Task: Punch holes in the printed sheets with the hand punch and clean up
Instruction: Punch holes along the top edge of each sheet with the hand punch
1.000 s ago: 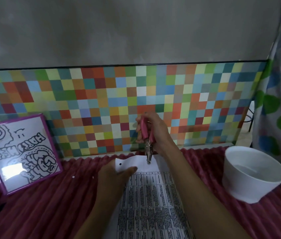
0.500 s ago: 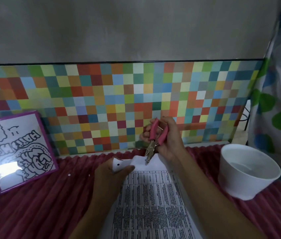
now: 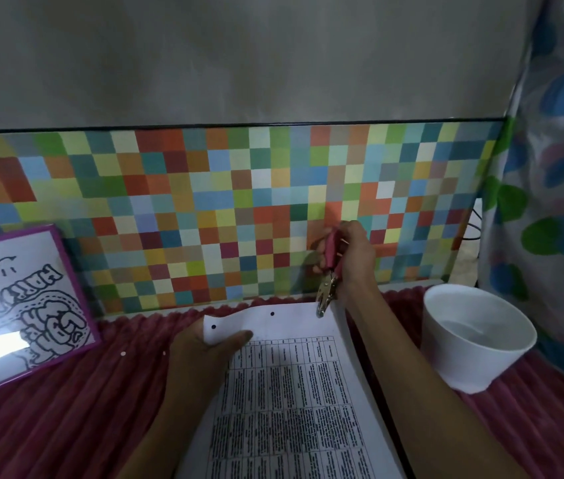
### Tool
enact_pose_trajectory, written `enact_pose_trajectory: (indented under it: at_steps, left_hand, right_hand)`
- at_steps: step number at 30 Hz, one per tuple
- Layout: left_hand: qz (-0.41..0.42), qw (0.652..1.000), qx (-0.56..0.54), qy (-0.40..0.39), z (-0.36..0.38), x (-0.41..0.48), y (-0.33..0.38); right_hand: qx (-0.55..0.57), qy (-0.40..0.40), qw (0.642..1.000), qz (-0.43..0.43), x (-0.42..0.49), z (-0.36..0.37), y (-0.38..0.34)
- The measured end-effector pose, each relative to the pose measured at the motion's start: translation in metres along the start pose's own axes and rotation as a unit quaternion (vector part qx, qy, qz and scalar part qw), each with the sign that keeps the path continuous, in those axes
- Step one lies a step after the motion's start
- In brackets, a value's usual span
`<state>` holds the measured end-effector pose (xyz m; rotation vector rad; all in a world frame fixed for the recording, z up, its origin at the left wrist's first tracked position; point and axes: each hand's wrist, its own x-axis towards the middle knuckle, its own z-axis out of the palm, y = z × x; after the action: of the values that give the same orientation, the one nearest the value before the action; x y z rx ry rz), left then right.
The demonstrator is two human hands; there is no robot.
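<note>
Printed sheets (image 3: pixel 291 392) lie on the red ribbed cloth (image 3: pixel 66 409), my left hand (image 3: pixel 204 354) pinching their far left corner, thumb on top. My right hand (image 3: pixel 356 257) grips the pink-handled hand punch (image 3: pixel 329 274), metal nose at the far edge near the right corner. Two holes show along that edge. White bowl (image 3: pixel 474 340) sits to the right.

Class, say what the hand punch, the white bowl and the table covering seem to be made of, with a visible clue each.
Hand punch: glinting metal head; pink handles, probably plastic or rubber coated. White bowl: smooth, matte, perhaps plastic or foam. Table covering: maroon plush fabric, shown by soft ribbed pile.
</note>
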<state>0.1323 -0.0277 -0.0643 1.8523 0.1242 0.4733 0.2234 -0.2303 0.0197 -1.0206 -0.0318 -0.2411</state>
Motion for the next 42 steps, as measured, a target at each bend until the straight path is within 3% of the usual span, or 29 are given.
enact_pose_trajectory:
  at_steps: [26,28,31,38,40,42]
  left_hand:
    - [0.017,0.999,0.033,-0.007,-0.001,-0.005,0.007]
    - [0.020,0.999,0.036,-0.006,-0.001,-0.006,0.008]
    - [0.016,0.999,0.039,-0.003,-0.001,-0.005,0.007]
    - [0.014,0.999,0.051,0.006,0.001,-0.007,0.010]
    - [0.009,0.998,0.057,0.007,0.002,-0.007,0.010]
    - [0.006,0.998,0.060,0.013,0.002,-0.007,0.012]
  right_hand:
    - [-0.105,0.044,0.992,-0.057,-0.001,-0.003,0.011]
    - [-0.092,0.018,0.995,-0.032,0.003,-0.005,0.009]
    - [-0.042,-0.088,0.995,0.021,0.007,-0.008,0.006]
    - [-0.074,-0.291,0.949,0.095,0.006,-0.007,-0.004]
    - [-0.071,-0.312,0.941,0.110,0.005,-0.007,-0.008]
    - [-0.105,-0.262,0.954,0.102,0.005,-0.003,-0.010]
